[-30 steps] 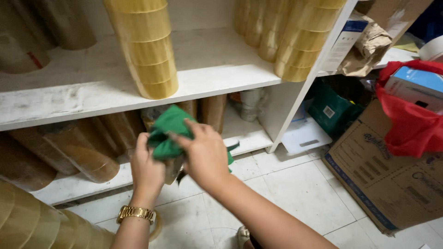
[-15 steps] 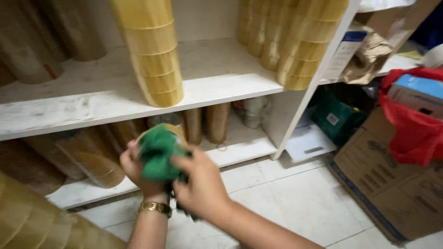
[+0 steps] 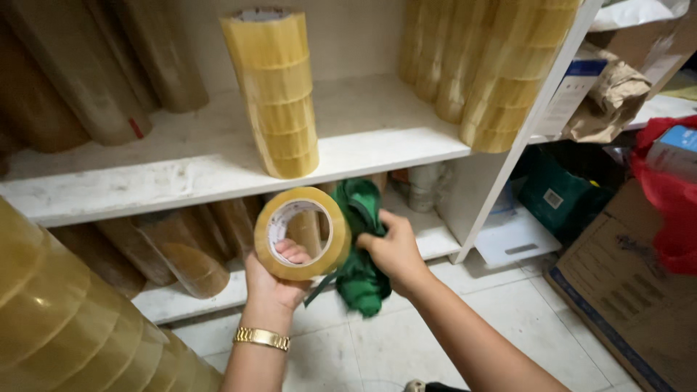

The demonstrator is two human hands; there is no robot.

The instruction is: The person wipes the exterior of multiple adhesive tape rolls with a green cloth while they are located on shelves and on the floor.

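Your left hand (image 3: 272,279) holds the tape roll (image 3: 301,232) with fingers hooked through its core; your right hand (image 3: 392,250), just beside it, grips the green cloth (image 3: 359,279). Hard rubbing could likely push the roll off those fingers onto the floor (image 3: 406,341) below.

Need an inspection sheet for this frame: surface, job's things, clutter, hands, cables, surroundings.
Surface: white shelf, worn and scuffed along its front edge; pale tiled floor below.
Job's things: single tape roll, yellowish, held hole toward the camera; green cloth pressed against its side.
Clutter: stacked tape rolls upright on the shelf, more stacks at left and right; crumpled brown paper.
Hands: left hand grips the roll, fingers through the core; right hand clutches the cloth.
Cables: nothing seen.
Surroundings: cardboard box, red bag, green bag at right.
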